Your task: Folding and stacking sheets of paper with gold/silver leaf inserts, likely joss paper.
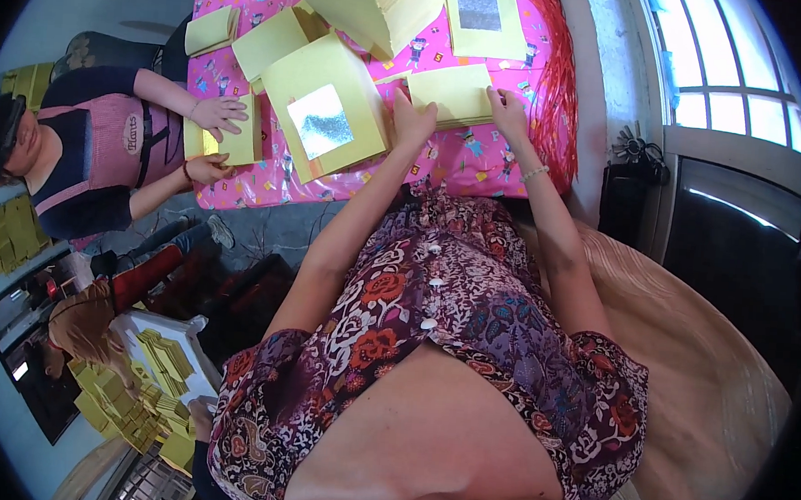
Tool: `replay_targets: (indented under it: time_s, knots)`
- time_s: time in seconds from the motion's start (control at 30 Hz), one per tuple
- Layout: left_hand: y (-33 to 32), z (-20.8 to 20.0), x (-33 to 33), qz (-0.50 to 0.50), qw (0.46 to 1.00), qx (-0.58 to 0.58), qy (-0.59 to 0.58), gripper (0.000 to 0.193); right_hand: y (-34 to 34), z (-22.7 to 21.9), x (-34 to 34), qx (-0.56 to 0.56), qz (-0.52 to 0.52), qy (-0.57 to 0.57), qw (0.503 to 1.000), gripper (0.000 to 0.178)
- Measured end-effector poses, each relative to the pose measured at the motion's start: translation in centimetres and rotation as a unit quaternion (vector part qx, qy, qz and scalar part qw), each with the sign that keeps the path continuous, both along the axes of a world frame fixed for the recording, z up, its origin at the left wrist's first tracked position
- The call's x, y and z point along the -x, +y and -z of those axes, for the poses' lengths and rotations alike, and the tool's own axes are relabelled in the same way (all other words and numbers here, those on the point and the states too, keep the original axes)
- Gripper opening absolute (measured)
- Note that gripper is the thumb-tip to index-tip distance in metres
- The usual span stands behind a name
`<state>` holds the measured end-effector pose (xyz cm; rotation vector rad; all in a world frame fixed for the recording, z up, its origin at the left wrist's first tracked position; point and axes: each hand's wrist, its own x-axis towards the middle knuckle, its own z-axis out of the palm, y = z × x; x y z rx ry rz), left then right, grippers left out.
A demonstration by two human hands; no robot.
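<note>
A small stack of yellow paper sheets [451, 90] rests near the front edge of the pink table, between my two hands. My left hand [415, 123] is closed on its left edge, thumb on top. At the right edge, my right hand [510, 115] pinches the sheets' side with its fingers. Just left of my left hand lies a taller stack of yellow paper [291, 87] with a silver square [324, 122] on its top sheet. Beyond the small stack is a yellow sheet [459, 43] with another silver square [479, 11].
A large yellow paper block [370, 5] stands behind the small stack. Red fringe [558, 76] hangs along the table's right side, by a wall. At left, a co-worker's hands [218, 118] touch another yellow stack [247, 144]. More people and yellow stacks [164, 364] are at lower left.
</note>
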<state>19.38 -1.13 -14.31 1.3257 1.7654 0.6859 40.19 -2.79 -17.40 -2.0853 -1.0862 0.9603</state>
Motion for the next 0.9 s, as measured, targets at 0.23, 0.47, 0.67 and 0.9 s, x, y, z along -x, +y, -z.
replay_targets:
  time_s: [0.23,0.47,0.67,0.9]
  knots:
    - [-2.1,-9.2,1.2,0.14,0.962,-0.225,-0.06,0.066,0.1,-5.9,1.0,-0.196,0.028,-0.02,0.98,0.028]
    - [-2.9,-16.6,11.3,0.237,0.955,-0.106,-0.144,0.047,0.6,-14.1,10.1,-0.247,-0.277,0.003,0.929,0.015]
    - [-3.8,-15.5,19.4,0.29,0.935,-0.158,0.131,0.066,-0.2,-16.1,17.2,-0.253,-0.496,-0.1,0.825,0.032]
    - [-3.8,-13.8,22.5,0.312,0.921,-0.129,0.196,0.069,0.2,-15.0,20.4,-0.304,-0.579,-0.202,0.729,0.036]
